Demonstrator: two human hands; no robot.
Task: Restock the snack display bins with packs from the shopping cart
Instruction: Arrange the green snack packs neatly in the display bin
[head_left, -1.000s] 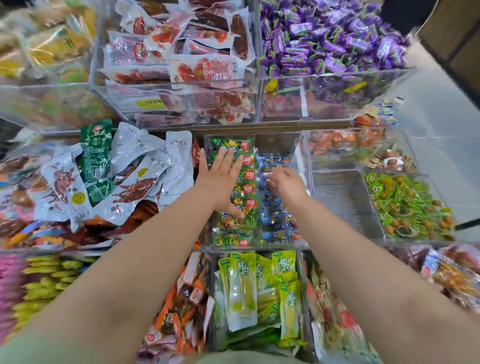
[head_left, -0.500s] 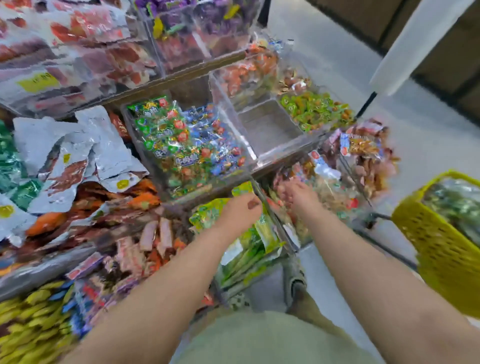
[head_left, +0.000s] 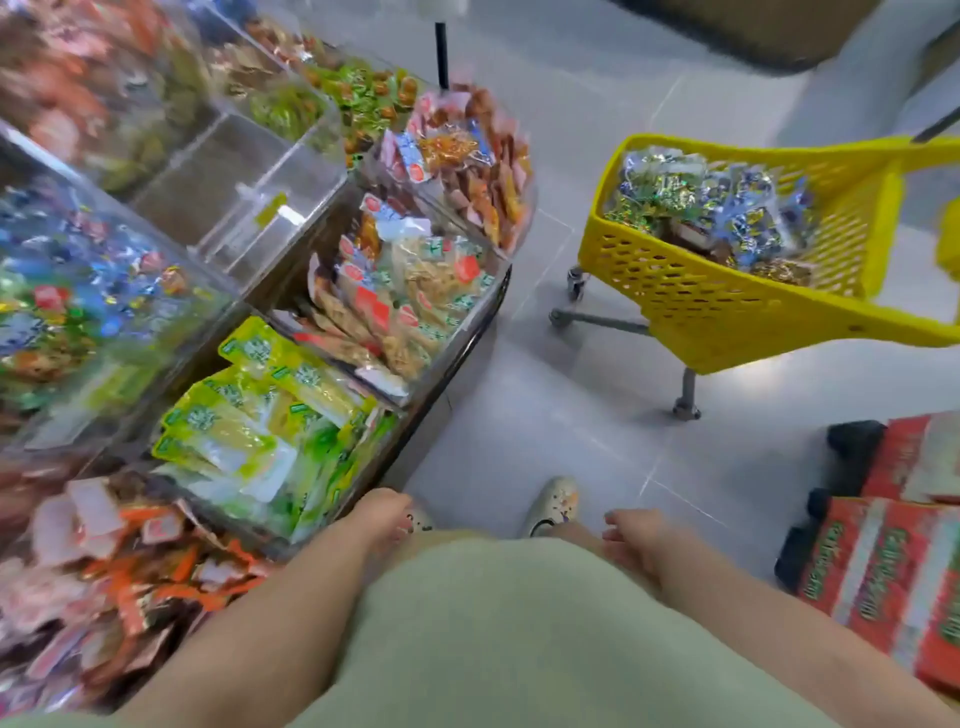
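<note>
A: Left hand (head_left: 384, 512), where?

B: Low, at the front edge of the bins (head_left: 491, 283), just beside the green packs (head_left: 249, 415). Seen from the back only, fingers bent down out of sight. Cannot tell whether apart or together. Grips nothing that shows.

A: And the right hand (head_left: 631, 540)?

B: Lower right of centre, over the floor (head_left: 519, 405), near a shoe (head_left: 553, 501), well apart from the bins. Fingers loosely curled, a little apart, clamped on nothing.

A: The cart (head_left: 727, 312)?

B: Yellow, with perforated walls, on castors. Stands on the grey tiles to the right of the bins, well apart from both hands. Loaded with foil packs (head_left: 711, 202), silvery blue and green, heaped inside.

A: What in the bins?

B: Clear-walled, in stepped rows at left. Nearest, orange packs (head_left: 156, 571), blurred. Then the green ones, then beige packs (head_left: 415, 306) with red and green labels. Higher up, blue and green sweets (head_left: 78, 291) at far left. Beside those, a clear bin (head_left: 234, 176) showing its grey bottom, with a yellow tag (head_left: 270, 208) on the front wall.

A: Anything more?

B: Red boxes (head_left: 883, 571) stacked at the right edge. Pale green shirt (head_left: 493, 623) across the bottom.
</note>
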